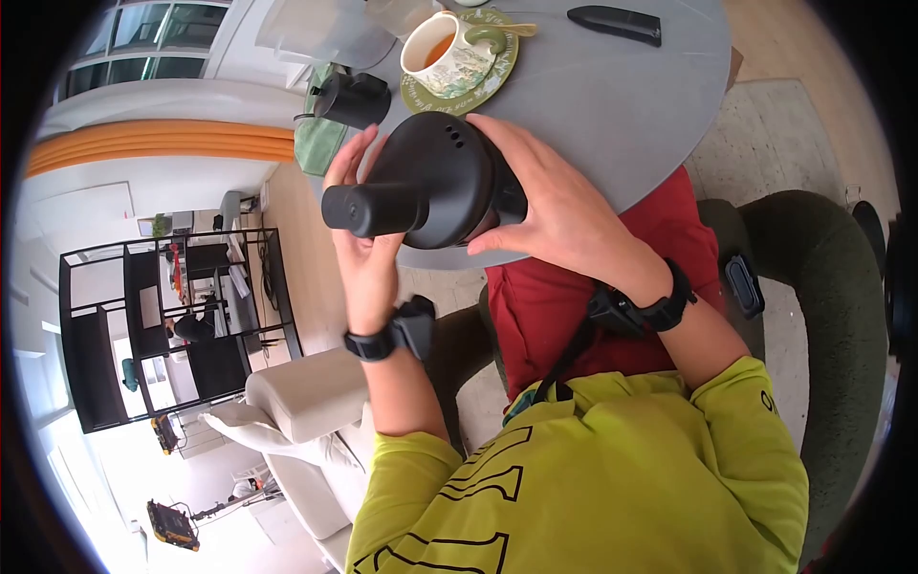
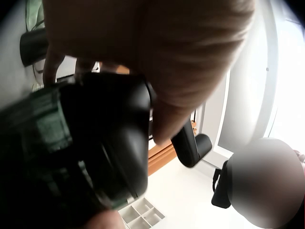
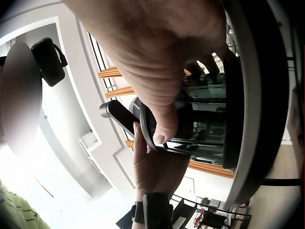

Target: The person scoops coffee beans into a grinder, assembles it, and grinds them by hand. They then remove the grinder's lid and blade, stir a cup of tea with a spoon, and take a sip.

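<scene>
Both hands hold a black hand-crank grinder (image 1: 435,153) above the near edge of the table, its lid tilted toward the head camera. Three small holes show in the lid, and a thick crank knob (image 1: 373,209) juts out to the left. In the right wrist view, its body is a see-through dark jar (image 3: 205,119). My left hand (image 1: 363,268) holds the lid's left side beside the knob, partly hidden behind it. My right hand (image 1: 564,206) grips the body from the right, with thumb and fingers spread round it.
On the grey round table (image 1: 593,115), a patterned cup (image 1: 435,77) of amber liquid sits on a green saucer (image 1: 512,72) with a small spoon. Left of it stand a black pot (image 1: 354,100), a green cloth (image 1: 316,143) and a clear container (image 1: 325,33). A black narrow object (image 1: 617,24) lies farther right.
</scene>
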`<action>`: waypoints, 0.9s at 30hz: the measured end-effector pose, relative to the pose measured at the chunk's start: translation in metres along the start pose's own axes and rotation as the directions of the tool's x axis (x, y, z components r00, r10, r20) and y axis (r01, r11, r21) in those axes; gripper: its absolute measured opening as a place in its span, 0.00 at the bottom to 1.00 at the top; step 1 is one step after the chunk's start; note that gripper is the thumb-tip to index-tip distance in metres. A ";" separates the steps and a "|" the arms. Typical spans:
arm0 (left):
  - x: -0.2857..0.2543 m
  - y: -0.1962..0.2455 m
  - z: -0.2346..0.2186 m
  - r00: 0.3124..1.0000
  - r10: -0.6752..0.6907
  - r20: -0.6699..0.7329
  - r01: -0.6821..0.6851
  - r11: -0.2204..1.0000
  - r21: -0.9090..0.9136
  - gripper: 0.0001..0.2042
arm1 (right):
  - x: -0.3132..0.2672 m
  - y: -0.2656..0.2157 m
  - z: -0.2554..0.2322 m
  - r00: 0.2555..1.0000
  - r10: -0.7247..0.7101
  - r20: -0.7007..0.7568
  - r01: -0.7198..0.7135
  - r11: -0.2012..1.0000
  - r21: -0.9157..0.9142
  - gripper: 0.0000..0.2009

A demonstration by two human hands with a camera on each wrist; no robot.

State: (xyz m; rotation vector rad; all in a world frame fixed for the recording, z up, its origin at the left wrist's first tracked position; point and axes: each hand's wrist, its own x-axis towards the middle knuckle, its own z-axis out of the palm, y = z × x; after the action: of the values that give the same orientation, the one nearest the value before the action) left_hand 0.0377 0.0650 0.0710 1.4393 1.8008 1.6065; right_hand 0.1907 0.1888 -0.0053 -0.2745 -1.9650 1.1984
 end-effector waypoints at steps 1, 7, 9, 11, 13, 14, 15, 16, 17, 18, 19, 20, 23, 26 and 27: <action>-0.009 -0.005 0.008 0.992 -0.060 -0.114 0.055 0.997 -0.050 0.34 | 0.000 0.000 0.000 1.000 -0.004 -0.001 0.004 1.000 0.000 0.49; -0.020 -0.008 0.039 0.915 -0.029 -0.403 0.090 0.987 0.134 0.22 | 0.000 -0.001 0.001 1.000 -0.005 0.000 0.005 1.000 0.011 0.49; -0.013 -0.017 0.023 0.967 0.101 -0.233 -0.040 0.967 0.253 0.25 | 0.000 -0.001 0.001 1.000 -0.002 0.005 0.002 1.000 0.012 0.49; -0.002 -0.019 0.006 0.986 0.093 -0.136 -0.063 0.975 0.212 0.25 | 0.000 -0.001 0.000 1.000 0.007 0.001 -0.007 1.000 0.010 0.49; 0.008 -0.021 -0.003 0.995 0.101 0.007 -0.101 0.988 0.116 0.24 | -0.001 -0.001 0.001 1.000 0.001 -0.004 -0.001 1.000 0.012 0.49; 0.012 -0.021 -0.007 0.995 0.100 0.009 -0.101 0.988 0.117 0.24 | -0.001 0.000 0.001 1.000 0.002 -0.005 -0.002 1.000 0.013 0.49; 0.016 -0.021 -0.011 0.991 0.114 0.076 -0.122 0.986 0.113 0.24 | -0.001 -0.001 0.001 1.000 0.008 -0.001 -0.008 1.000 0.009 0.49; 0.020 -0.020 -0.014 0.981 0.128 0.142 -0.144 0.984 0.106 0.24 | -0.001 -0.001 0.001 1.000 0.013 0.004 -0.013 1.000 0.004 0.49; 0.023 -0.020 -0.015 0.981 0.128 0.144 -0.144 0.984 0.105 0.24 | -0.001 -0.001 0.001 1.000 0.014 0.002 -0.014 1.000 0.003 0.49; 0.026 -0.020 -0.015 0.975 0.131 0.180 -0.148 0.986 0.082 0.23 | -0.001 -0.002 0.001 1.000 0.014 0.004 -0.014 1.000 0.005 0.49; 0.029 -0.020 -0.015 0.967 0.136 0.215 -0.151 0.987 0.056 0.22 | -0.001 -0.002 0.001 1.000 0.013 0.006 -0.013 1.000 0.005 0.49; 0.031 -0.021 -0.017 0.966 0.137 0.217 -0.151 0.987 0.052 0.22 | -0.001 -0.002 0.001 1.000 0.016 0.004 -0.016 1.000 0.001 0.49; 0.032 -0.022 -0.020 0.951 0.172 0.257 -0.201 0.975 0.091 0.20 | 0.000 -0.002 0.001 1.000 -0.008 0.004 0.008 1.000 0.002 0.49; 0.025 -0.022 -0.012 0.974 0.133 0.186 -0.149 0.986 0.076 0.21 | 0.000 -0.004 0.001 1.000 0.002 0.019 -0.002 1.000 -0.001 0.49; 0.023 -0.025 -0.010 0.978 0.139 0.153 -0.152 0.986 0.072 0.21 | 0.000 -0.003 0.001 1.000 0.008 0.018 -0.008 1.000 0.014 0.49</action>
State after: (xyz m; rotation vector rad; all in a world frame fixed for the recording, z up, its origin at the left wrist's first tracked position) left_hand 0.0084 0.0822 0.0609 1.7162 1.7320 1.4630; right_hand 0.1908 0.1865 -0.0029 -0.2654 -1.9722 1.2232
